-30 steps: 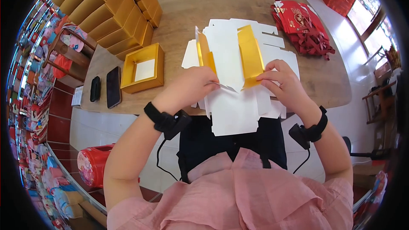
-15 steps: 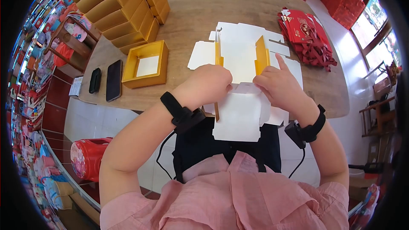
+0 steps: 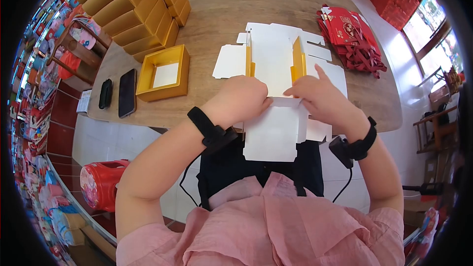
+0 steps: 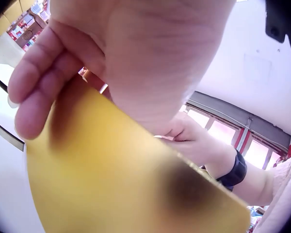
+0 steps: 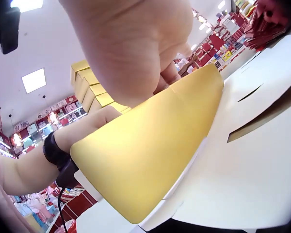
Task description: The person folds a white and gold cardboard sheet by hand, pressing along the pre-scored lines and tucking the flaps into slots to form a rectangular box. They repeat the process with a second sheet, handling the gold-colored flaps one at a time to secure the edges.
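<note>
A part-folded cardboard box [image 3: 270, 140], white inside and gold outside, lies on a stack of flat white blanks at the table's front edge. Its gold side walls [image 3: 298, 56] stand up, and the front panel hangs over the person's lap. My left hand [image 3: 241, 97] grips the near left corner, fingers curled over the wall; the left wrist view has the gold panel [image 4: 106, 165] beneath that hand. At the near right corner my right hand [image 3: 320, 96] pinches the fold, one finger raised. Its fingertips are hidden behind the gold wall [image 5: 150, 141] in the right wrist view.
Stacked gold boxes [image 3: 143, 12] rise at the back left, with an open gold box [image 3: 182, 76] in front of them. A phone [image 3: 127, 93] and a black case [image 3: 105, 93] lie further left. Red gift bags [image 3: 352, 39] are piled at the right.
Both hands have moved in to the near corners of the box, and its side walls stand more upright. A narrow flap between the hands has come up over the last half second.
</note>
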Tool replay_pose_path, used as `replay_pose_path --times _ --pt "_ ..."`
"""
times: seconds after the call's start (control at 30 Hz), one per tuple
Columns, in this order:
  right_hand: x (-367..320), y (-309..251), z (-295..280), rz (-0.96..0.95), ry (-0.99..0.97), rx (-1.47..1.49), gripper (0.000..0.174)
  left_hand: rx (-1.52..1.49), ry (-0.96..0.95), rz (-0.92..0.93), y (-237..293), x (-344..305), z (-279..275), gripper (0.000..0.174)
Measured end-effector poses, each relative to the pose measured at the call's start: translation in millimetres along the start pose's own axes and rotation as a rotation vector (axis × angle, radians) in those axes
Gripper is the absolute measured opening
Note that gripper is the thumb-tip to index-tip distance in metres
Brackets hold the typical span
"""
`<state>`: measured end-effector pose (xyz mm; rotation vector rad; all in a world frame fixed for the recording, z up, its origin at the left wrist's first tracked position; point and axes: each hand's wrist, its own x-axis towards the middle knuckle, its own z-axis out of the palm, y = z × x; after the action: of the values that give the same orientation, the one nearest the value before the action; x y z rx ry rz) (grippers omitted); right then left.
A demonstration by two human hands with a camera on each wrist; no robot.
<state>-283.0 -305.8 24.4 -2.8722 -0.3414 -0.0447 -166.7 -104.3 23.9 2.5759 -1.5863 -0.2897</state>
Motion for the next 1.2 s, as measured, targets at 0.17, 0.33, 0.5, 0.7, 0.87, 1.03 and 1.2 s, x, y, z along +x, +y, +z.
replay_pose_path --times 0.17,0.33,0.5,0.7,0.87,1.03,1.2 --pt "-22 2 -7 -0.062 0.037 -0.127 0.035 0.013 0.014 -0.032 0 3 4 0.037" --pt "-18 8 11 -0.086 0.135 -0.133 0.037 0.015 0.010 -0.050 1 4 1 0.037" --pt "-8 6 25 -0.033 0.161 -0.203 0.033 -0.046 0.006 -0.052 1 3 1 0.037" --pt "-2 9 39 -0.049 0.253 -0.213 0.027 -0.083 0.011 -0.037 1 2 0 0.032" --pt "1 7 35 -0.015 0.221 -0.137 0.024 -0.193 -0.158 -0.001 -11 1 -12 0.029" --pt "0 7 35 -0.007 0.213 -0.126 0.022 -0.417 -0.237 0.123 -30 -11 -15 0.046" --pt "1 5 34 -0.033 0.191 -0.208 0.024 -0.422 -0.163 0.203 -37 -13 -1 0.034"
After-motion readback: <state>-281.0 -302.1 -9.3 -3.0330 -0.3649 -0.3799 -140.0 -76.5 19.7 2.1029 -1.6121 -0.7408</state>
